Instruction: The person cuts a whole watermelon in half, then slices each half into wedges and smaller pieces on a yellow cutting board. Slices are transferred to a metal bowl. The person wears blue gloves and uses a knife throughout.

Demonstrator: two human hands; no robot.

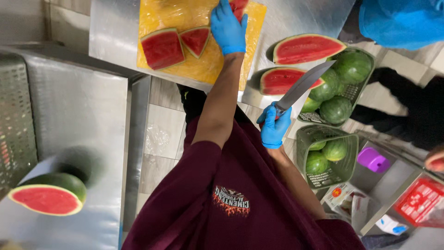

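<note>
My left hand [227, 28], in a blue glove, rests on a red watermelon piece [239, 7] at the far edge of a yellow cutting board [203, 65]. Two cut wedges lie on the board to its left: a large one [162, 47] and a smaller triangular one [196, 40]. My right hand [274, 127], also gloved in blue, grips the handle of a large knife [303, 85]. It is held off the board, with the blade pointing up and to the right over a watermelon half [277, 83]. I wear a maroon shirt.
Another watermelon half [306, 47] lies on the steel table [115, 32]. Two green baskets [365, 85] [354, 157] on the right hold whole watermelons. One more half [48, 194] sits on a steel counter at left. A person in blue [402, 21] stands at top right.
</note>
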